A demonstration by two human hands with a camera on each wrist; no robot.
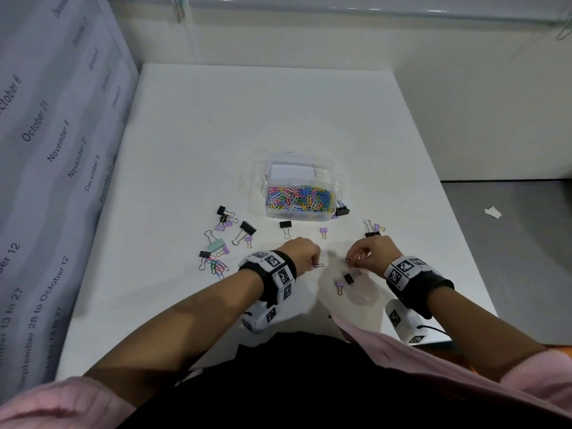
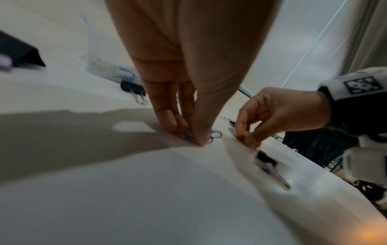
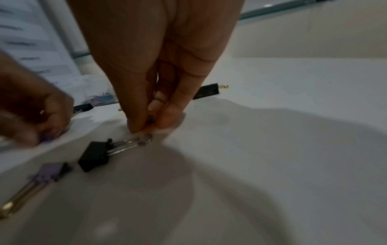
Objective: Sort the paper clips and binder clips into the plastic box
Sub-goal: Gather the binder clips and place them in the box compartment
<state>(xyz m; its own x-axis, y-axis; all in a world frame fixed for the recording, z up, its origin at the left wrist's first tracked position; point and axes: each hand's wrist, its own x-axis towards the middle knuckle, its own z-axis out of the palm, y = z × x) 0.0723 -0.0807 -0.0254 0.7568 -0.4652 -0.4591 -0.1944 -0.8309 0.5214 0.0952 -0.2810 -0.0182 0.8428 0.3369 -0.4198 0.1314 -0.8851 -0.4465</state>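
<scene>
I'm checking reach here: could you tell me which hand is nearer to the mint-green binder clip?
Left. The left hand is just right of the mint-green binder clip; the right hand lies farther right, beyond the left hand.

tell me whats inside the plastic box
The plastic box holds a heap of colourful paper clips in its near part; a white card or divider sits behind. Anything beneath the heap is hidden.

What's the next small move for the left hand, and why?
Probably lift and carry it to the plastic box. The left hand already pinches a purple paper clip at the table, so the grasp looks done; the box's near compartment holds the colored paper clips.
</scene>
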